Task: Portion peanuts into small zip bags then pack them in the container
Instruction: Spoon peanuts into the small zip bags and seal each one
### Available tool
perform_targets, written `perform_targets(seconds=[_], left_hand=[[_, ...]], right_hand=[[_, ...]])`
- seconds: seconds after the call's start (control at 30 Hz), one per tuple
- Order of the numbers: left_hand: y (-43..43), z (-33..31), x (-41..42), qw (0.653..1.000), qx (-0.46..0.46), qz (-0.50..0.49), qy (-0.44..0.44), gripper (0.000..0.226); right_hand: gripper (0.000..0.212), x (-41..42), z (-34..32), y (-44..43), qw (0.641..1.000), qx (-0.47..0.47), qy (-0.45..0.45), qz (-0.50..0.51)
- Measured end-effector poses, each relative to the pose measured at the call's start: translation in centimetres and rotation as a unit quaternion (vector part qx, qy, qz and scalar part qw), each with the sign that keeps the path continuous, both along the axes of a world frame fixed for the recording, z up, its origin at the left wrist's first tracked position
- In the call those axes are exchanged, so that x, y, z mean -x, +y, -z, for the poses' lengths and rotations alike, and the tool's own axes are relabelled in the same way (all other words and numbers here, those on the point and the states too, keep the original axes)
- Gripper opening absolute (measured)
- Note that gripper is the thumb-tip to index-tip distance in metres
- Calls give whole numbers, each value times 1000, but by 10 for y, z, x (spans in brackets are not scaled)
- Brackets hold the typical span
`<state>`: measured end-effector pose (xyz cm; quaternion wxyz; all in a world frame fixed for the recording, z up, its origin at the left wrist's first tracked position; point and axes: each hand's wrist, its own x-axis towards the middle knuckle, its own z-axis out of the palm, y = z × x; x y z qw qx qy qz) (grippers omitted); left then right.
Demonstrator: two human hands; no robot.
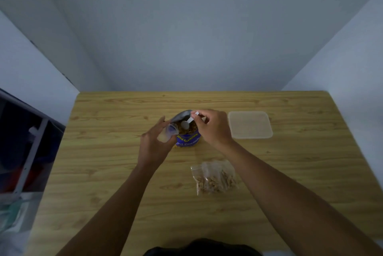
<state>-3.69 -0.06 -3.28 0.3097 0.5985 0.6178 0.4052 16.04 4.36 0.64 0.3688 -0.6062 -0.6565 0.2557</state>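
Right hand [211, 127] pinched a white scoop [185, 125], its bowl over the open peanut bag [188, 138] at the middle of the table [103, 152]. Left hand [154, 144] gripped a small zip bag [171, 132] at its left side. Filled zip bags [215, 178] lay nearer, and the container [250, 125] sat to the right.

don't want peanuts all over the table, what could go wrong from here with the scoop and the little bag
1. The small zip bag held by the left hand has a narrow mouth, so peanuts tipped from the white scoop in the right hand may miss and scatter on the table.
2. Neither hand seems to grip the standing peanut pouch, so digging with the scoop could tip it.
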Motion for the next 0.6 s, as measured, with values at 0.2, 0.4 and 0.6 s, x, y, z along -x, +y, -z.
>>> perform_targets(seconds=[0.2,0.4,0.6], left_hand=[[-1,-1,-1,1000,5,6,-15,52],[-2,-2,-2,1000,6,11,-3,51],[-4,-11,-7,1000,-5,14,-13,48]], right_hand=[[13,0,7,-8,1000,20,-12,-18],[17,-9,6,-4,998,55,28,2],[24,-10,14,-7,987,136,72,45]])
